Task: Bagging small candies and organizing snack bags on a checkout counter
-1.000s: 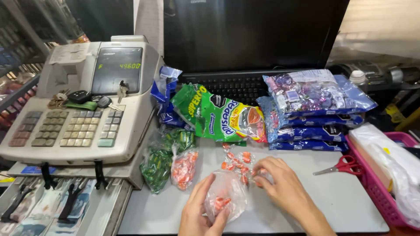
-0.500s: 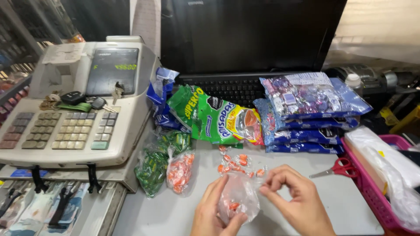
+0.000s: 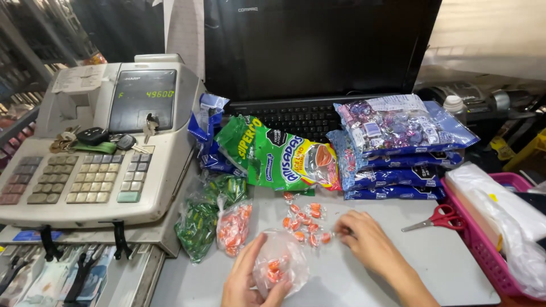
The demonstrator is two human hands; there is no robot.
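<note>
The left hand (image 3: 245, 279), at the frame's 6 o'clock, is cupped around a small clear bag (image 3: 280, 268) with a few orange candies inside; the thumb and fingers pinch the bag's mouth and hold it up off the counter (image 3: 392, 290). The right hand (image 3: 364, 241), at 4 o'clock from centre, lies palm down on the counter with the fingers curled narrow. Its fingertips (image 3: 341, 230) touch the right edge of a loose heap of orange candies (image 3: 304, 222), but I cannot tell whether they grip one.

The heap lies at 1 o'clock from the clear bag, just beside it. At 10 o'clock from the bag lies a filled bag of orange candies (image 3: 233, 227), and touching that on its left are bags of green candies (image 3: 202, 219). Beyond the heap, at 12 o'clock, a large green candy bag (image 3: 273, 153) leans against a black keyboard (image 3: 298, 116) under a dark monitor (image 3: 318, 45). At 2 o'clock, blue candy bags (image 3: 398, 142) sit in a stack. Red-handled scissors (image 3: 438, 218) lie at 3 o'clock from the right hand, near a pink basket (image 3: 483, 250). A cash register (image 3: 96, 153) fills the 9 o'clock side, with keys (image 3: 96, 139) on top of it.
</note>
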